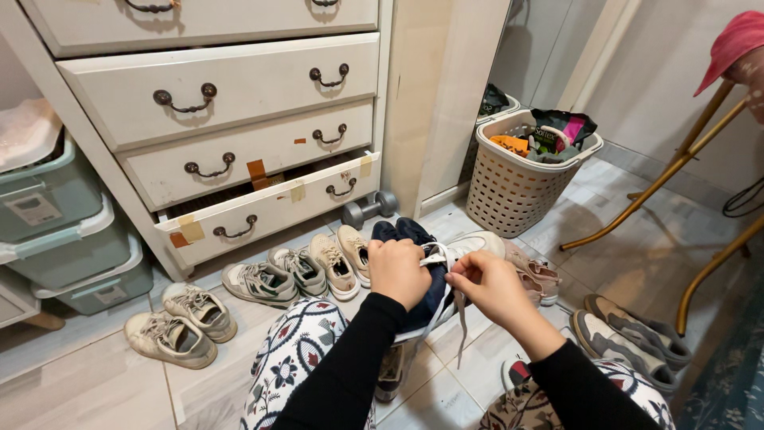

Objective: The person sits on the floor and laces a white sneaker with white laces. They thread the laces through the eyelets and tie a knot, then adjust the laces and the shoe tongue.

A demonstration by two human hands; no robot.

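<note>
Navy fabric and a white sole mark the dark blue sneaker (414, 271) that sits raised between the person's patterned knees, above the pale tiled floor (95, 382), its toe pointing away toward the drawers. The left hand (396, 271) is closed in a fist on the upper part of the shoe, its grip wrapped around the dark cloth near the tongue. The right hand (485, 288) pinches a white shoelace (434, 256) between thumb and fingers, its grip shut on the lace, and loose lace ends hang down below the shoe.

On the floor behind the shoe stands a row of pale beige and white sneakers (306, 271), side by side, toes toward the white wooden chest of drawers (231, 103); its lowest drawer is pulled partly open. Another cream pair (181, 322) lies further left. A grey dumbbell (370, 209) rests by the chest's foot. A white plastic laundry basket (517, 187) holding mixed items stands to the right. Grey sneakers (629, 338) lie near the right knee, and stacked teal storage boxes (64, 239) stand at the far left.
</note>
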